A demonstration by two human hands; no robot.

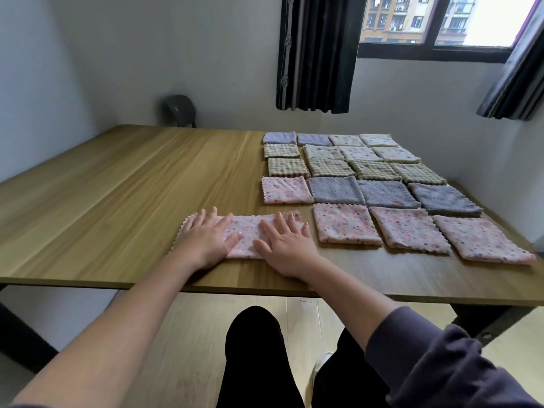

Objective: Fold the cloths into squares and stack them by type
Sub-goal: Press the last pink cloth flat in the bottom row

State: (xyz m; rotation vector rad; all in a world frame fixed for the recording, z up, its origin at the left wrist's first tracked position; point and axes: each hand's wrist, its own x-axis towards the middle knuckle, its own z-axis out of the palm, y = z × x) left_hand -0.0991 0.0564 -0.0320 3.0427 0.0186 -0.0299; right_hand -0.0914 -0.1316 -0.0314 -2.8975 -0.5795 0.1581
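Note:
A pink dotted cloth [250, 228], folded into a long strip, lies near the front edge of the wooden table [117, 187]. My left hand [206, 240] presses flat on its left half and my right hand [287, 245] presses flat on its right half, fingers straight. To the right lie folded squares in rows: pink dotted ones [344, 226], grey ones [335, 189], checked beige ones [329, 167] and cream dotted ones [323, 152] further back.
A dark chair back [180, 110] stands behind the table's far edge. Dark curtains [318, 54] hang beside a window [435, 19]. The table's front edge [88, 282] is close to my legs.

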